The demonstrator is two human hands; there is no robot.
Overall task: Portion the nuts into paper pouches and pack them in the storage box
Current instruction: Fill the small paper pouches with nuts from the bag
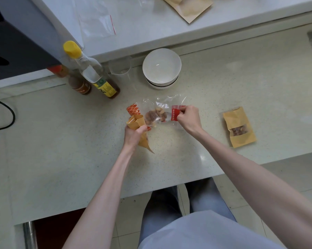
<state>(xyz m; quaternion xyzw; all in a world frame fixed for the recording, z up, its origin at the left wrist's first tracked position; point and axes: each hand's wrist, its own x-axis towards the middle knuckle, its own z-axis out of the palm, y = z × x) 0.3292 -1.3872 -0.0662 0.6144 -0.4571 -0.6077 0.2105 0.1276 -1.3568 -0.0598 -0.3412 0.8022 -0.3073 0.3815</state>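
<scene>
Your left hand [134, 134] is closed around the lower part of a tan kraft-paper pouch [137, 124], holding it tilted with its open mouth turned up and toward the nuts, presumably so it can catch them as they slide out. Your right hand [188, 118] pinches the red printed end of a clear plastic snack bag [162, 109], thumb and fingers shut on that end and lifting it, so the bag slopes down toward the pouch. The mixed brown nuts [154, 115] sit bunched inside the clear bag, right beside the pouch mouth; whether any have already dropped in, you cannot tell from here. Lifting the far end looks like the way to let gravity do the pouring. A second tan paper pouch with a small clear window [239, 127], nuts showing through it, lies flat on the pale speckled surface [79, 150] well to your right, set aside as a finished portion by the look of it. Behind your hands stand two stacked white bowls [161, 68] and a clear bottle with a yellow cap [90, 69], out of the way of the pour. No storage box is in view, so packing seems not yet begun.
</scene>
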